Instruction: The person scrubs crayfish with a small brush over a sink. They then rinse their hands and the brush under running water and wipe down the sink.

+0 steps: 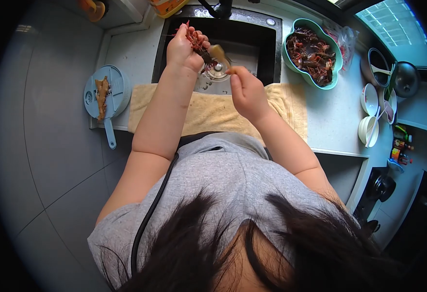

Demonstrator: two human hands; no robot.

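Over the black sink (267,46), my left hand (182,52) is closed around a dark red crayfish (197,41), whose legs and feelers stick out past the fingers. My right hand (248,92) grips the thin handle of a small brush (219,54). The brush head is tan and blurred, close to the crayfish's lower end; whether it touches cannot be made out. Below both hands lies the round metal drain (218,70), with small dark bits around it. A yellow towel (206,114) drapes over the counter edge under my forearms.
On the right stands a green-rimmed bowl (339,56) full of crayfish, beside a plastic bag (347,39). Farther right are stacked white bowls (368,131) and a dark pan (405,80). A ginger root (101,97) lies on a blue grater lid (121,85) at left. The black faucet (221,9) rises behind the sink.
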